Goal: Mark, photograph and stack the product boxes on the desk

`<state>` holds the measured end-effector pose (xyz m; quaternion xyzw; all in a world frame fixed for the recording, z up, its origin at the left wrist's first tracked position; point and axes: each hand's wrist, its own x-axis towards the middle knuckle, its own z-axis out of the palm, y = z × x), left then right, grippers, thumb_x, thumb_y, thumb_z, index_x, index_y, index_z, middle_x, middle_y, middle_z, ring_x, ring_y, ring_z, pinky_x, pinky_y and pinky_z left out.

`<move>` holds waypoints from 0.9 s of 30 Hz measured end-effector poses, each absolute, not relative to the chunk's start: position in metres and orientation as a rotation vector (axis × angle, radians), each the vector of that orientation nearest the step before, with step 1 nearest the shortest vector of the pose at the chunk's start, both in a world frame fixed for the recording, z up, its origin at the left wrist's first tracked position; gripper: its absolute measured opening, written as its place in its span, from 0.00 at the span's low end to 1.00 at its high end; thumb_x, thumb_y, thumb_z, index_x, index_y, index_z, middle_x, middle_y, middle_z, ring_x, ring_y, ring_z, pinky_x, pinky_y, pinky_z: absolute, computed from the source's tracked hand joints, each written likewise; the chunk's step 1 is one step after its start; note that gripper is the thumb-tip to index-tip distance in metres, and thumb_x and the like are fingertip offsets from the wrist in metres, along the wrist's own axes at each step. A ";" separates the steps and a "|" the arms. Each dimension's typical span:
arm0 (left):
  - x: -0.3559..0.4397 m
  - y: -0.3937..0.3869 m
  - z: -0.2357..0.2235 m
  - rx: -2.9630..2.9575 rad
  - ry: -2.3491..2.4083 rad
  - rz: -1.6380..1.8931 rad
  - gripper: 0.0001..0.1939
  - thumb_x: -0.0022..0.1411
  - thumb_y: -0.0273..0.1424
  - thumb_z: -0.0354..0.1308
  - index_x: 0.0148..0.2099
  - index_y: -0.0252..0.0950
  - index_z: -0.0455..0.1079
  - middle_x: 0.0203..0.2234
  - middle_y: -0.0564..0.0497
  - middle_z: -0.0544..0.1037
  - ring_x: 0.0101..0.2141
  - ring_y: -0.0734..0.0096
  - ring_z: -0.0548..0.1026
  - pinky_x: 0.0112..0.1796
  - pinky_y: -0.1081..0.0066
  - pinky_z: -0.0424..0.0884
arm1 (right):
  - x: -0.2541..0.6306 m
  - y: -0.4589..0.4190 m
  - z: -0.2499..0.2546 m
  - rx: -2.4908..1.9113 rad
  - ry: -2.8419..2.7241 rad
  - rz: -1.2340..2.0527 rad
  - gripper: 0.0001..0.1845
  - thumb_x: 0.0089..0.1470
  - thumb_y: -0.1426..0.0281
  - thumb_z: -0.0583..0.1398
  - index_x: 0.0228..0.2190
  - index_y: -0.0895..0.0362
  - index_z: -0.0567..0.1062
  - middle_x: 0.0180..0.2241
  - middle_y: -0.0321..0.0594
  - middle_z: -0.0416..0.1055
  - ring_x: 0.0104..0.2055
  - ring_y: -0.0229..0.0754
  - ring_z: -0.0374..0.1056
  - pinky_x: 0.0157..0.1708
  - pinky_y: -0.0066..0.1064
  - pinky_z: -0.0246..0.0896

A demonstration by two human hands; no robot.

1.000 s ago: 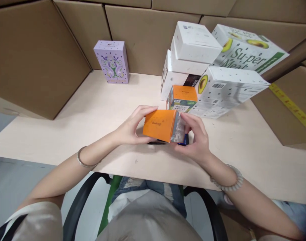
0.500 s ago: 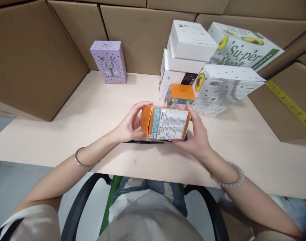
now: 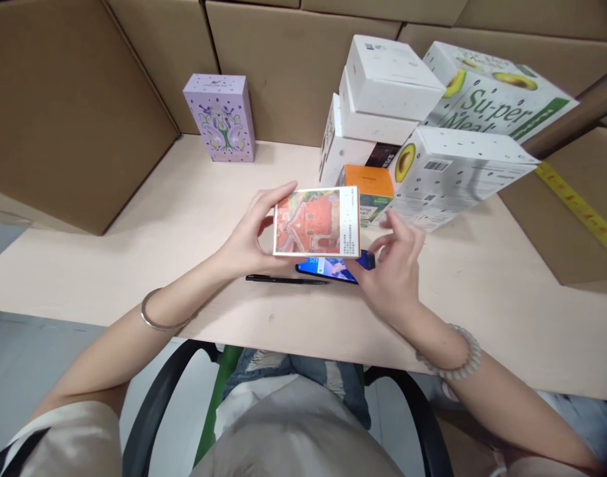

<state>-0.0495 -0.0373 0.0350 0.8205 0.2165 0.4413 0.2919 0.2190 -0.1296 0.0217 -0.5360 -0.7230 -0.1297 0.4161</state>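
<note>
My left hand [image 3: 248, 240] grips the left end of a small carton [image 3: 316, 221], held above the table with a red painted picture and a white text strip facing me. My right hand [image 3: 393, 268] hovers just right of the carton with fingers loosely curled and blurred, touching nothing I can make out. Beneath the carton lie a phone [image 3: 333, 267] with a lit blue screen and a black pen [image 3: 286, 279]. A second orange carton [image 3: 368, 187] stands just behind.
White avocado-printed boxes [image 3: 452, 175] and plain white boxes [image 3: 383, 89] are stacked at the back right. A purple patterned box [image 3: 220, 118] stands at the back left. Brown cardboard walls [image 3: 65, 112] enclose the pale table [image 3: 482, 298]. A yellow tape strip [image 3: 579, 209] runs along the right.
The carton has been turned from its orange side, through the printed label side, to the red picture face. My right hand has let go and drawn off to the right, uncovering the phone.
</note>
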 end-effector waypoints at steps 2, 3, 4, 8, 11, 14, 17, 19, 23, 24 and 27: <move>-0.053 -0.032 0.035 2.247 0.623 1.268 0.55 0.50 0.54 0.76 0.74 0.59 0.54 0.63 0.45 0.67 0.64 0.47 0.69 0.60 0.48 0.75 | 0.216 -0.133 0.023 -1.324 -1.934 -0.323 0.14 0.66 0.63 0.64 0.51 0.54 0.76 0.33 0.38 0.77 0.25 0.38 0.70 0.23 0.33 0.61; -0.055 -0.029 0.035 2.276 0.637 1.298 0.55 0.50 0.55 0.75 0.74 0.59 0.54 0.62 0.45 0.67 0.64 0.46 0.68 0.60 0.47 0.75 | 0.214 -0.135 0.023 -1.214 -2.076 -0.333 0.09 0.66 0.64 0.64 0.45 0.54 0.78 0.29 0.34 0.77 0.23 0.36 0.68 0.22 0.32 0.59; -0.057 -0.026 0.035 2.304 0.641 1.319 0.55 0.50 0.56 0.75 0.74 0.60 0.53 0.61 0.45 0.67 0.64 0.46 0.68 0.61 0.46 0.74 | 0.213 -0.137 0.023 -1.082 -2.225 -0.338 0.08 0.67 0.65 0.63 0.43 0.54 0.80 0.27 0.33 0.76 0.23 0.35 0.68 0.23 0.32 0.58; -0.060 -0.021 0.037 2.416 0.613 1.313 0.53 0.53 0.53 0.74 0.74 0.60 0.52 0.62 0.45 0.67 0.64 0.47 0.67 0.64 0.45 0.71 | 0.204 -0.141 0.020 -0.850 -2.579 -0.370 0.14 0.71 0.65 0.59 0.50 0.55 0.82 0.28 0.34 0.77 0.23 0.35 0.67 0.24 0.34 0.56; -0.057 -0.022 0.037 2.482 0.559 1.301 0.52 0.55 0.50 0.74 0.75 0.59 0.50 0.63 0.45 0.66 0.64 0.48 0.68 0.64 0.46 0.71 | 0.199 -0.141 0.017 -0.855 -2.624 -0.449 0.15 0.72 0.67 0.58 0.51 0.58 0.82 0.27 0.34 0.77 0.23 0.36 0.68 0.23 0.35 0.55; -0.055 -0.024 0.036 2.506 0.545 1.316 0.53 0.54 0.50 0.74 0.75 0.59 0.51 0.61 0.45 0.68 0.62 0.49 0.70 0.63 0.46 0.72 | 0.197 -0.140 0.015 -0.857 -2.646 -0.455 0.15 0.71 0.70 0.57 0.51 0.59 0.81 0.27 0.36 0.78 0.25 0.37 0.70 0.24 0.36 0.56; -0.055 -0.024 0.035 2.504 0.588 1.323 0.52 0.52 0.51 0.75 0.73 0.58 0.54 0.60 0.45 0.68 0.62 0.48 0.70 0.62 0.44 0.72 | 0.196 -0.141 0.015 -0.905 -2.623 -0.376 0.12 0.69 0.74 0.58 0.44 0.60 0.83 0.28 0.38 0.79 0.26 0.38 0.71 0.25 0.35 0.55; -0.056 -0.024 0.035 2.501 0.616 1.329 0.50 0.52 0.52 0.75 0.72 0.59 0.56 0.59 0.46 0.68 0.62 0.47 0.70 0.62 0.43 0.72 | 0.197 -0.142 0.015 -0.971 -2.583 -0.316 0.11 0.68 0.72 0.59 0.37 0.59 0.82 0.26 0.38 0.79 0.26 0.38 0.71 0.25 0.35 0.54; -0.058 -0.024 0.032 2.522 0.668 1.331 0.42 0.52 0.52 0.75 0.67 0.60 0.65 0.58 0.47 0.68 0.61 0.48 0.69 0.61 0.44 0.73 | 0.206 -0.142 0.019 -0.971 -2.528 -0.271 0.12 0.63 0.73 0.59 0.28 0.57 0.79 0.22 0.34 0.76 0.23 0.37 0.70 0.24 0.35 0.54; -0.059 -0.024 0.031 2.539 0.670 1.334 0.41 0.52 0.51 0.75 0.66 0.60 0.66 0.59 0.47 0.67 0.61 0.48 0.69 0.60 0.45 0.73 | 0.209 -0.141 0.021 -0.933 -2.506 -0.279 0.12 0.61 0.74 0.58 0.27 0.56 0.78 0.21 0.34 0.75 0.22 0.37 0.69 0.23 0.35 0.54; -0.060 -0.023 0.028 2.598 0.640 1.350 0.40 0.53 0.51 0.74 0.66 0.61 0.66 0.60 0.47 0.66 0.61 0.48 0.69 0.59 0.45 0.74 | 0.218 -0.139 0.030 -0.837 -2.424 -0.271 0.08 0.58 0.74 0.59 0.28 0.54 0.77 0.18 0.31 0.72 0.20 0.36 0.67 0.22 0.33 0.56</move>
